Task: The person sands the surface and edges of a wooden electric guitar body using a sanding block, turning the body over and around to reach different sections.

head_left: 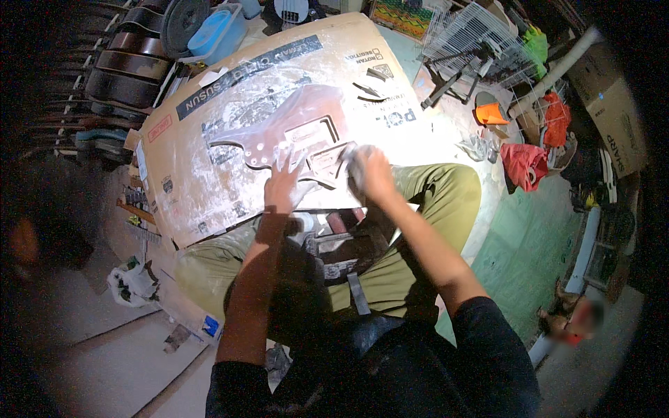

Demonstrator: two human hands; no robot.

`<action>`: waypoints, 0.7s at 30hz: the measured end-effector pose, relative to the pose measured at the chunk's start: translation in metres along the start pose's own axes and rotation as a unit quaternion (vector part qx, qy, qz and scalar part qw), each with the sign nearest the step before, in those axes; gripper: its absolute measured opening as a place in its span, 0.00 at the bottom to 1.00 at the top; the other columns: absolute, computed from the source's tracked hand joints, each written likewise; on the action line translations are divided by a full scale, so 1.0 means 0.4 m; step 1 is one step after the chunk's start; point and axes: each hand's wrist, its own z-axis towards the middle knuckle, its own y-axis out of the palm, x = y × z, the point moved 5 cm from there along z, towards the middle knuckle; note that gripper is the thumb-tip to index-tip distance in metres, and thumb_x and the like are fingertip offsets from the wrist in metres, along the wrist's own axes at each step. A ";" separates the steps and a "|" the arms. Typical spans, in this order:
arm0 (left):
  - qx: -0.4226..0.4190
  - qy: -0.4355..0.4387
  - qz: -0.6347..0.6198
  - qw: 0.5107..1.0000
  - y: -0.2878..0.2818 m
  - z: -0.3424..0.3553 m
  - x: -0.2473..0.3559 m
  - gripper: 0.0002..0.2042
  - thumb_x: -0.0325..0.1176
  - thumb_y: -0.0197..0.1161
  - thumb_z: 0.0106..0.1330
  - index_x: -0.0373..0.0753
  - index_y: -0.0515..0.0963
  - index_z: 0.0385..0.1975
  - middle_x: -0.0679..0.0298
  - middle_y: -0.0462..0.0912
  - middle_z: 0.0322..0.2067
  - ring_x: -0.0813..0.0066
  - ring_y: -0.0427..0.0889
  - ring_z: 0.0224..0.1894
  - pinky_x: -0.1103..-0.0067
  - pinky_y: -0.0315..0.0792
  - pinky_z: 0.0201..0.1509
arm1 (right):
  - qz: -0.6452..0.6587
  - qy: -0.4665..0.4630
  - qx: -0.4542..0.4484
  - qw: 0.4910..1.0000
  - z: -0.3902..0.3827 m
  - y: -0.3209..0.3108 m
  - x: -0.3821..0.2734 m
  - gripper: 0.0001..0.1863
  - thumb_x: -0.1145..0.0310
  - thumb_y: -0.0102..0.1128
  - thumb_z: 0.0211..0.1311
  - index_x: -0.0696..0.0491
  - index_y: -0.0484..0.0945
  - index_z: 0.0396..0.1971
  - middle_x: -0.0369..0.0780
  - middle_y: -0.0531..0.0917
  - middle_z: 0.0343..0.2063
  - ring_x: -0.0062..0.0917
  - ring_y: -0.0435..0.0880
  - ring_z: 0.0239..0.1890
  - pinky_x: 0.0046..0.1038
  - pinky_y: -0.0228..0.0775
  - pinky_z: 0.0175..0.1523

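Observation:
A dusty reddish-brown guitar body (306,115) with cut-out cavities lies flat on a cardboard sheet (185,198) in front of my crossed legs. My left hand (282,187) rests on the body's near edge, fingers spread and whitened with dust. At the right end of the body, my right hand (374,172) is closed around a small grey pad (356,159), pressed to the edge by the cavity. Its exact kind is blurred, though it resembles sandpaper. White powder is smeared over the cardboard around the body.
Dark curved guitar-like bodies (129,66) line the far left, beside a blue tub (212,35). Thin dark offcuts (373,83) lie on the cardboard. To the right are a wire rack (467,31), a black stand (456,73) and a red bag (523,166). A white plastic bag (134,282) sits left.

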 end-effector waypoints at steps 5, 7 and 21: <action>-0.034 -0.009 0.018 0.999 -0.041 -0.036 -0.066 0.35 0.57 0.68 0.55 0.40 0.72 0.58 0.51 0.72 0.61 0.47 0.66 0.66 0.62 0.71 0.62 | 0.116 0.117 0.263 0.951 0.052 -0.111 0.210 0.18 0.69 0.65 0.63 0.59 0.73 0.50 0.53 0.81 0.46 0.45 0.82 0.48 0.41 0.74 0.53; -0.092 -0.094 0.008 0.991 -0.024 -0.049 -0.101 0.32 0.60 0.65 0.57 0.38 0.74 0.51 0.50 0.78 0.53 0.46 0.75 0.57 0.59 0.73 0.55 | 0.149 0.098 0.248 0.952 0.024 -0.137 0.172 0.21 0.68 0.66 0.63 0.62 0.73 0.52 0.53 0.81 0.48 0.42 0.81 0.52 0.37 0.71 0.56; 0.015 -0.242 0.030 0.970 0.145 -0.093 0.061 0.27 0.61 0.56 0.66 0.37 0.81 0.28 0.47 0.84 0.27 0.48 0.86 0.33 0.59 0.78 0.34 | 0.227 0.155 0.170 0.946 -0.075 -0.087 0.031 0.23 0.68 0.68 0.60 0.61 0.74 0.52 0.52 0.80 0.47 0.42 0.80 0.51 0.36 0.70 0.56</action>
